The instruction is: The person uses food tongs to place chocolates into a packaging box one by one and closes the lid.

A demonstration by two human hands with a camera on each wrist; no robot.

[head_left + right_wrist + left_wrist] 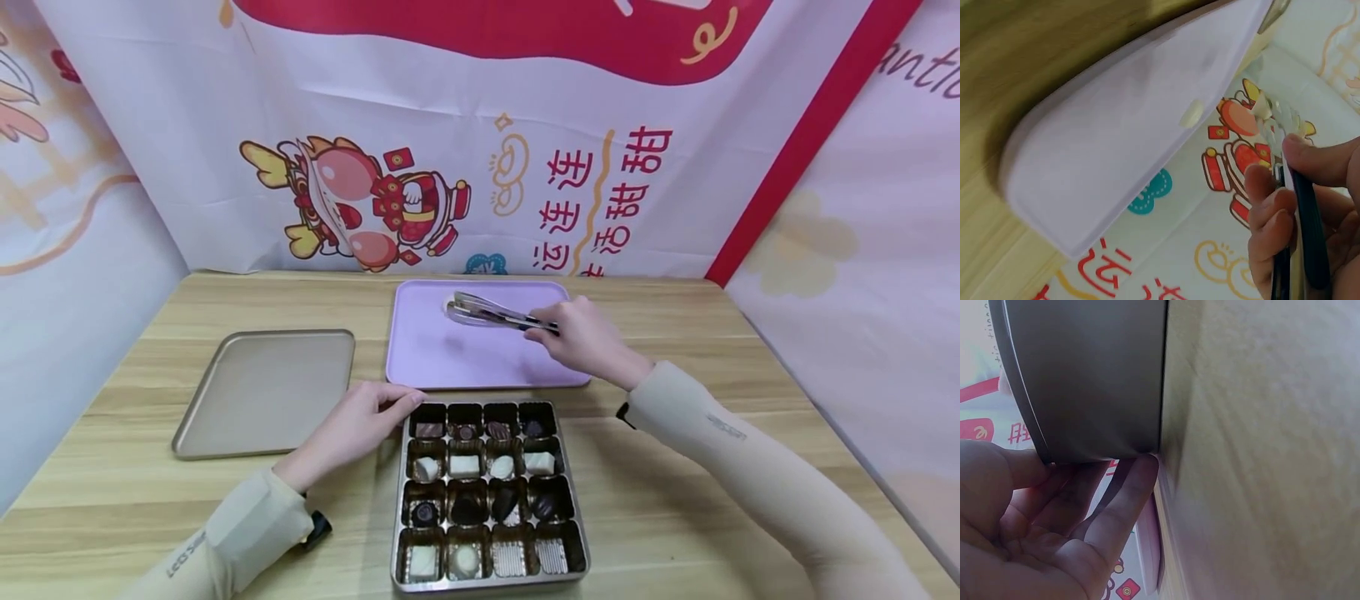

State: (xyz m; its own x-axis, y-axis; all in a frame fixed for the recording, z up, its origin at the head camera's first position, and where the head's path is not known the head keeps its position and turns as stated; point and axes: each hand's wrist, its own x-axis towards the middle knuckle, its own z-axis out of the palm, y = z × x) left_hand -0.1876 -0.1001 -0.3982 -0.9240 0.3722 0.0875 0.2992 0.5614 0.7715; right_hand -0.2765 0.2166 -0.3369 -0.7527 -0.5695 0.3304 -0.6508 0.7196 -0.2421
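My right hand (588, 340) grips a pair of tongs (504, 317) with dark handles over the lilac tray (487, 362). The tong heads point left. In the right wrist view, a small cream piece (1261, 106) seems to sit between the heads. A pale chocolate (1192, 115) rests on the tray near its far edge. My left hand (367, 414) holds the back left corner of a metal chocolate box (399, 533), with thumb and fingers around the corner. Inside its divided compartments are rows of dark and white chocolates (464, 466).
A flat gold-brown baking tray (273, 392) lies left of the lilac tray on the wooden table (675, 517). Printed white cloth (420, 92) hangs upright behind the table and down both sides.
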